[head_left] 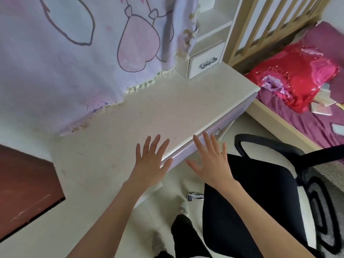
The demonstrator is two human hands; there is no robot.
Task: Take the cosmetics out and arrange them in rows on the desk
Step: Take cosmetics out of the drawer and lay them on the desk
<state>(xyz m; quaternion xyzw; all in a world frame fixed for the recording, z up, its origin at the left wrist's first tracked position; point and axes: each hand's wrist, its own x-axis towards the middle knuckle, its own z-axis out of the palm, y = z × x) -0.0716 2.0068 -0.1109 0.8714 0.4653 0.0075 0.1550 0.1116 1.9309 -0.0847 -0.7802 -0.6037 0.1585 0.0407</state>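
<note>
We hold our left hand (151, 161) and right hand (211, 161) flat, fingers spread wide and holding nothing, over the desk (141, 116) front edge. No cosmetics are visible; they are probably in the lilac drawer (202, 140) below, so we should grip its handle (216, 131) and pull squarely. A cartoon cloth (74, 53) drapes the desk's back; an office chair (260, 183) and bed (307, 120) stand right.

The cream desk top (149, 112) lies bare; a purple cartoon cloth (65, 62) drapes its back edge, a small white drawer box (204, 61) its back right corner.
</note>
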